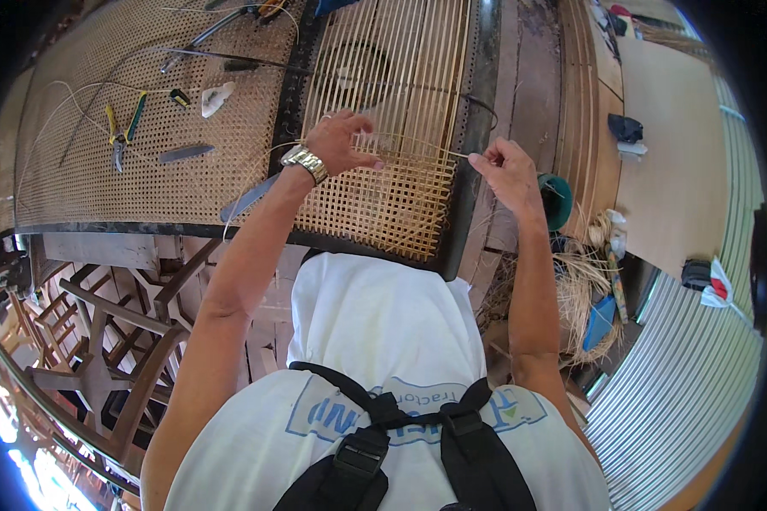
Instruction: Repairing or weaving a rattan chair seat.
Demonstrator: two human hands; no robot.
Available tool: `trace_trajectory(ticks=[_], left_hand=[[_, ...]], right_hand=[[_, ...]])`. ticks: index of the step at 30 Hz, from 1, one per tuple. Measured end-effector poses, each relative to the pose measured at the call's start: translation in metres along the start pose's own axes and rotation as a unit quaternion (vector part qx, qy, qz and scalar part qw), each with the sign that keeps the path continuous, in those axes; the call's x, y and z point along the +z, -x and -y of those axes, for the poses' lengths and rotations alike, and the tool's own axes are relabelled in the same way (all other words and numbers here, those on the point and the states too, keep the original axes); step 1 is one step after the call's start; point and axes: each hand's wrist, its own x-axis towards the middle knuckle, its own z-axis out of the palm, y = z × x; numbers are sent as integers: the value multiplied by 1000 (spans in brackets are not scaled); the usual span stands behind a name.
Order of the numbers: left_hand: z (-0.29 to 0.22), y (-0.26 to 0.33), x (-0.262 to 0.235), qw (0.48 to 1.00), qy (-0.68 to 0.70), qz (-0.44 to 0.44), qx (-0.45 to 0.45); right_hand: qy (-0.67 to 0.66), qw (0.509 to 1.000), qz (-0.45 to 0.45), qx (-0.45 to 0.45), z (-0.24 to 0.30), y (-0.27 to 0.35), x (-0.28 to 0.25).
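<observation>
A dark-framed panel (pixel 466 196) lies in front of me, with pale cane strips (pixel 413 77) running lengthwise and a woven part (pixel 375 209) at its near end. Over the far edge of this weave is my left hand (pixel 339 143), a watch on its wrist, thumb and fingers apart and nothing visibly gripped. At the frame's right side, my right hand (pixel 510 175) pinches a thin cane strand (pixel 457 153) between thumb and forefinger. That strand stretches leftward across the strips toward my left hand; part of its course is hidden there.
On the finished cane sheet (pixel 68 162) at left lie pliers (pixel 121 136), a knife blade (pixel 186 153), a white lump (pixel 216 100) and other tools. Another blade (pixel 247 198) rests beside my left forearm. Wooden chair frames (pixel 102 358) stand lower left. Cane scraps (pixel 584 289) heap at right, near a green container (pixel 556 203).
</observation>
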Motion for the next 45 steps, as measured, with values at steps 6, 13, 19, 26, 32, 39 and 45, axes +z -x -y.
trace_trajectory(ticks=[6, 13, 19, 26, 32, 39, 45], left_hand=[[-3, -5, -11, 993, 45, 87, -67], [-37, -2, -26, 990, -38, 119, -64], [-71, -16, 8, 999, 25, 23, 26], [-77, -17, 16, 999, -37, -4, -21], [-72, -13, 3, 994, 72, 80, -29], [-104, -16, 7, 995, 63, -2, 77], [-124, -7, 28, 997, -28, -59, 47]], right_hand=[[-63, 993, 79, 57, -12, 2, -8], [-72, 991, 78, 78, -33, 22, -36], [-53, 983, 158, 80, -50, 24, -34], [-290, 946, 115, 87, -67, 17, -27], [-277, 955, 82, 62, -75, 39, -23], [-149, 986, -7, 77, -109, 53, -85], [-111, 985, 1, 129, -176, 80, -138]])
